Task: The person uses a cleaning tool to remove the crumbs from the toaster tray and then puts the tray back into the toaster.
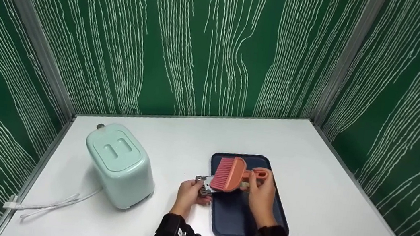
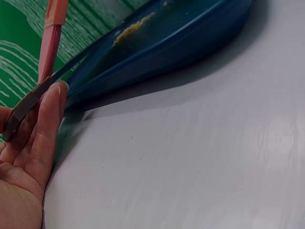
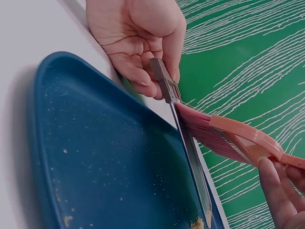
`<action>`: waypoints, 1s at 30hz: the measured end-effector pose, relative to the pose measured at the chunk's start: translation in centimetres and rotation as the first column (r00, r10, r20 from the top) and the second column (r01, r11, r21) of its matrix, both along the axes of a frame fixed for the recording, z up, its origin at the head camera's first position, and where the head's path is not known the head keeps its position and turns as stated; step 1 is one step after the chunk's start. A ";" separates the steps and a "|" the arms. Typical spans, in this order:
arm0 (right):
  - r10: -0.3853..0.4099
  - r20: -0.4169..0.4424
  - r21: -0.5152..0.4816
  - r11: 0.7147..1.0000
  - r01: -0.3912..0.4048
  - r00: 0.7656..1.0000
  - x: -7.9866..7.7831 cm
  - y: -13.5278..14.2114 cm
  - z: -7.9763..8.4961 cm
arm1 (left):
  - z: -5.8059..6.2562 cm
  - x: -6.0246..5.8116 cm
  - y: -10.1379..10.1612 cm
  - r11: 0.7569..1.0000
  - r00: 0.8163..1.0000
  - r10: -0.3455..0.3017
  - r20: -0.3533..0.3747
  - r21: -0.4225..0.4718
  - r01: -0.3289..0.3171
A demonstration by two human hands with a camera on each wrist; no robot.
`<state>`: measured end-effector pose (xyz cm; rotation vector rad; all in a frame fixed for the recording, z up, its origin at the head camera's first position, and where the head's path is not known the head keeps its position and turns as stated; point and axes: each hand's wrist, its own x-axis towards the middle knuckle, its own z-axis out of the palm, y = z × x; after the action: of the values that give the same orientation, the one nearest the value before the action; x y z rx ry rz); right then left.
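Observation:
My left hand (image 1: pixel 188 195) grips the grey end of a flat metal crumb tray (image 1: pixel 206 183), thumb on top and fingers beneath. The crumb tray slants over a dark blue serving tray (image 1: pixel 230 223). In my right hand (image 1: pixel 263 198) is the handle of an orange brush (image 1: pixel 235 175), and its pink bristles (image 3: pixel 205 131) lie against the crumb tray's upper face. Yellowish crumbs (image 3: pixel 196 223) show by the crumb tray's far end and on the blue tray. From the left wrist, a line of crumbs (image 2: pixel 133 29) is visible on that tray.
A mint-green toaster (image 1: pixel 122 167) with a two-slot top stands on the white table (image 1: pixel 187 139) to the left. Its white cord (image 1: pixel 56 205) runs to a plug near the left edge. Green panels (image 1: pixel 170 48) with white wavy lines enclose the table's back and sides.

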<state>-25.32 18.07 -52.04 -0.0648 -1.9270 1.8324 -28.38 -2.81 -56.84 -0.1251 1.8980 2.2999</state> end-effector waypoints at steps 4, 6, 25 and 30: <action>0.003 -0.011 -0.010 1.000 -0.003 1.000 0.2 -0.5 -0.1 | -0.1 -0.1 0.0 1.000 1.000 0.006 -0.002 -0.006 -0.006; 0.004 -0.015 -0.003 1.000 -0.005 1.000 0.3 -0.7 -0.1 | -0.1 -0.1 0.0 1.000 1.000 0.005 0.001 -0.002 -0.005; -0.017 0.024 0.072 0.997 0.015 1.000 0.3 0.8 0.5 | 0.1 0.0 -0.1 1.000 1.000 0.008 0.006 0.002 -0.008; -0.038 0.033 0.124 0.992 0.033 0.999 0.1 1.6 0.5 | 0.1 0.0 -0.2 1.000 1.000 0.007 0.014 0.004 -0.008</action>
<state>-25.18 19.63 -51.50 -0.0908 -2.0460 1.6958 -28.40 -3.01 -56.71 -0.1479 1.8888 2.3017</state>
